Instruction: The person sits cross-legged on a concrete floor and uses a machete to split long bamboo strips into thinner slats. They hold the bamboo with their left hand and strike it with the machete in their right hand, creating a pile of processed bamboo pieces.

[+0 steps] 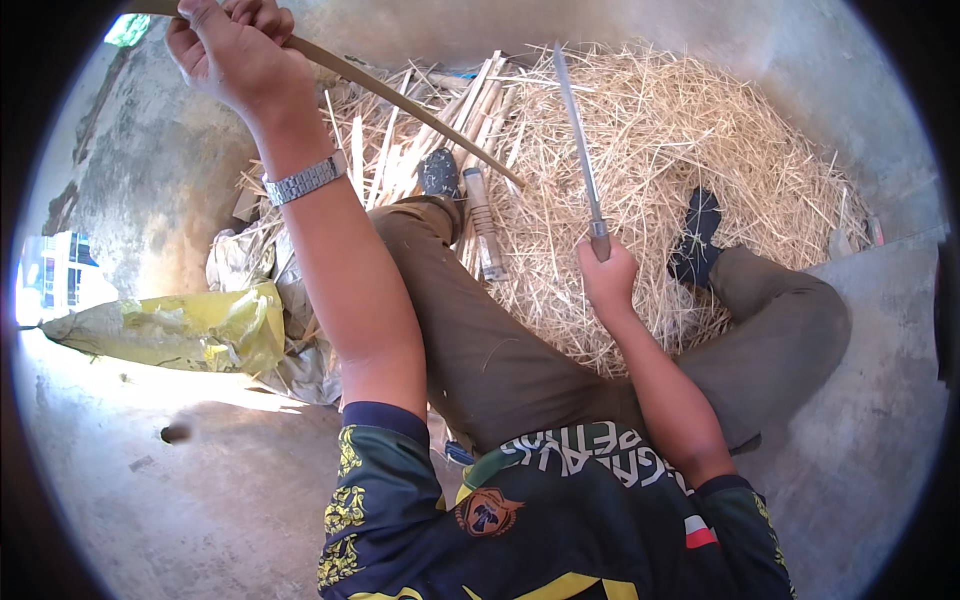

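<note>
At the upper left, between ten and eleven o'clock, the left hand [235,45] is closed around a long, narrow, tan strip of what looks like bamboo [400,102], which slants down to a tapering end near twelve. The right hand [608,280], near the centre toward three o'clock, is clamped on the short brown handle of a straight grey metal knife [577,130] pointing up toward twelve. The hands are well apart, and the blade stands clear of the strip.

Judging by the deep, tangled heap of curly straw-coloured shavings [650,150] at one to two o'clock, much paring is done; the strip remains one piece, and whether it needs more cutting I cannot tell. Stiff, flat, pale wooden slats [482,105] lie from eleven to twelve. At nine slumps a crinkled, glossy yellow plastic sack [190,330], beneath a mottled, rough grey wall [180,130].
</note>
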A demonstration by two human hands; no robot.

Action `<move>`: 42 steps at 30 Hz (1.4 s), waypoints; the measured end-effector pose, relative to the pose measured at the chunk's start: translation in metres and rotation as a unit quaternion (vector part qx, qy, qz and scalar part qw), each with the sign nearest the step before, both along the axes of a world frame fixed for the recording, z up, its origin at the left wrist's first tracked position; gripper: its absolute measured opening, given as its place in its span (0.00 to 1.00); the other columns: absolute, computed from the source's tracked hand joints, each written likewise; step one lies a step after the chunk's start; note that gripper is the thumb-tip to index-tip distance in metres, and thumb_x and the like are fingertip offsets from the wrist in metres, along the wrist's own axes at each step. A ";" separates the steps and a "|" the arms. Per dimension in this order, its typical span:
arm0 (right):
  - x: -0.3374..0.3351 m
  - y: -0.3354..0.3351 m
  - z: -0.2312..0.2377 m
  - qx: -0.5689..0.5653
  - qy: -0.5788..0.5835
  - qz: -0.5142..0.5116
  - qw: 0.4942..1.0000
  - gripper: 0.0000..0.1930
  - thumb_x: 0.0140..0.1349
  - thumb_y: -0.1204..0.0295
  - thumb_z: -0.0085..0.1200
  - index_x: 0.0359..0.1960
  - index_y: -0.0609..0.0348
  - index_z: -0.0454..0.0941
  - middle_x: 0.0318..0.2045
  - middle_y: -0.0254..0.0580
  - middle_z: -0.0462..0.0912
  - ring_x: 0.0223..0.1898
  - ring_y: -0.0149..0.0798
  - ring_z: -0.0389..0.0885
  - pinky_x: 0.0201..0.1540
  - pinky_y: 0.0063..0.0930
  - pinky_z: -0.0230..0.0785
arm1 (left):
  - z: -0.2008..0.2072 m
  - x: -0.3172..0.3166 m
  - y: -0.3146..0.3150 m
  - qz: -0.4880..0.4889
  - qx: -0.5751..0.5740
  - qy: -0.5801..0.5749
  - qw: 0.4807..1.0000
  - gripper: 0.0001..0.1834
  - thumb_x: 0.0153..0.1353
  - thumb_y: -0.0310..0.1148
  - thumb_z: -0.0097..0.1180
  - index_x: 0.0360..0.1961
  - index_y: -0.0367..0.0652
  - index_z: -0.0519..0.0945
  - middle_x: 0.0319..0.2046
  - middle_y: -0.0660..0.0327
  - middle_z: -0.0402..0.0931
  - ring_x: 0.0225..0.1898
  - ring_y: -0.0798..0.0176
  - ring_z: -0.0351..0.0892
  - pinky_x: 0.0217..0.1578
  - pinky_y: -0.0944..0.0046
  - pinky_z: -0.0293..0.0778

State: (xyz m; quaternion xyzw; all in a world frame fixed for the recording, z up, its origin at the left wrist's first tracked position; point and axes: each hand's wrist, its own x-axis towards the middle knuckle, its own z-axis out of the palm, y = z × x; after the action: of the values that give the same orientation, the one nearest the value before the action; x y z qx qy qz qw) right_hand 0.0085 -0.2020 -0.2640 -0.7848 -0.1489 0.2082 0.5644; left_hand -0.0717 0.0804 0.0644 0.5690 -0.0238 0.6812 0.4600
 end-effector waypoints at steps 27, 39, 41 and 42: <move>0.002 0.041 -0.090 -0.164 0.035 0.110 0.980 0.15 0.58 0.61 0.57 0.32 0.65 0.81 0.23 0.49 0.82 0.26 0.48 0.82 0.34 0.43 0.72 | 0.001 0.036 0.042 -0.098 -0.075 -0.006 0.992 0.15 0.74 0.51 0.52 0.47 0.52 0.74 0.17 0.75 0.56 0.15 0.78 0.52 0.14 0.74 0.47; 0.001 0.063 -0.024 0.015 0.016 0.060 0.998 0.12 0.63 0.64 0.59 0.31 0.62 0.81 0.22 0.42 0.81 0.25 0.32 0.78 0.32 0.34 0.69 | 0.015 0.061 0.157 -0.462 -0.168 0.035 0.870 0.16 0.74 0.49 0.52 0.49 0.48 0.75 0.17 0.76 0.56 0.15 0.79 0.53 0.14 0.74 0.48; -0.002 0.067 -0.029 0.067 0.030 0.051 0.996 0.12 0.64 0.65 0.59 0.31 0.62 0.80 0.21 0.38 0.79 0.25 0.28 0.75 0.31 0.31 0.68 | 0.007 0.072 0.184 -0.475 -0.159 0.035 0.865 0.16 0.74 0.48 0.53 0.49 0.48 0.75 0.17 0.76 0.56 0.15 0.79 0.53 0.14 0.74 0.49; -0.002 0.068 -0.030 0.096 0.036 0.047 0.994 0.12 0.65 0.65 0.59 0.31 0.62 0.80 0.20 0.37 0.78 0.25 0.25 0.73 0.30 0.30 0.67 | 0.007 0.076 0.175 -0.481 -0.159 0.032 0.862 0.16 0.74 0.48 0.53 0.49 0.48 0.75 0.17 0.76 0.56 0.15 0.79 0.53 0.14 0.74 0.49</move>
State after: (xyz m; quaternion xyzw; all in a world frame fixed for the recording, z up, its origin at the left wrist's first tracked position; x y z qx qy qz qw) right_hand 0.0062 -0.1335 -0.2936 -0.7114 -0.1850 0.2473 0.6313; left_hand 0.0044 0.2558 0.0719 0.4281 -0.1710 0.3514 0.8149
